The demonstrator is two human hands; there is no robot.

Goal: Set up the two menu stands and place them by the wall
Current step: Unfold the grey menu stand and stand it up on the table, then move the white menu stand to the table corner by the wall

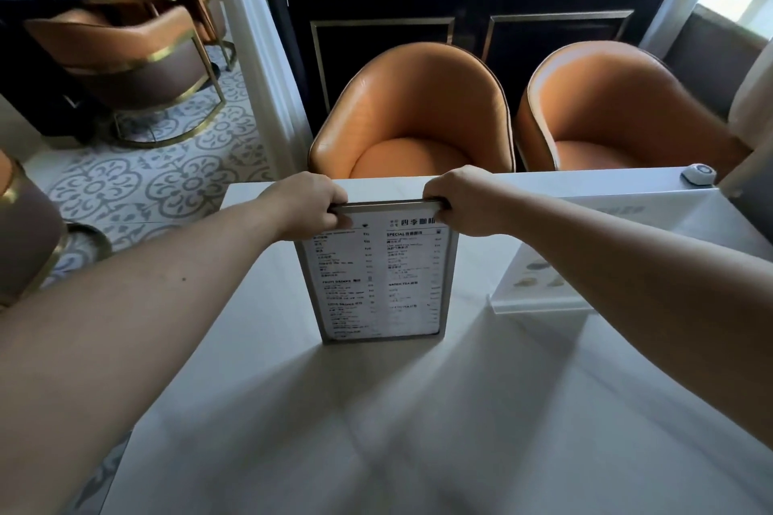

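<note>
I have both hands on the framed menu stand (378, 270), which stands upright near the middle of the bench (376, 410), its foot on the surface and its printed face toward me. My left hand (307, 201) is clenched over the top left corner of the frame and my right hand (462, 199) over the top right corner, fingers curled down behind the top rail.

I judge this stand stiff and fairly light: a thin metal frame around a flat sheet. It should not flex, but it is tall on a narrow foot, so it would tip easily if pushed at the top. The 2 top corners are a sound place to steer it; for a lift I would rather hold lower on the side rails. The bench top looks smooth, so the foot may slide.

The 2nd menu stand (585, 259), pale and seemingly clear plastic, sits toward the bench's right edge, well apart from the first. Glare washes it out and my right forearm crosses it, so I cannot tell whether it is upright or leaning. A small round call button (697, 174) sits at the far right corner. I cannot see my fingertips, the back of the framed stand or how it is propped.
</note>
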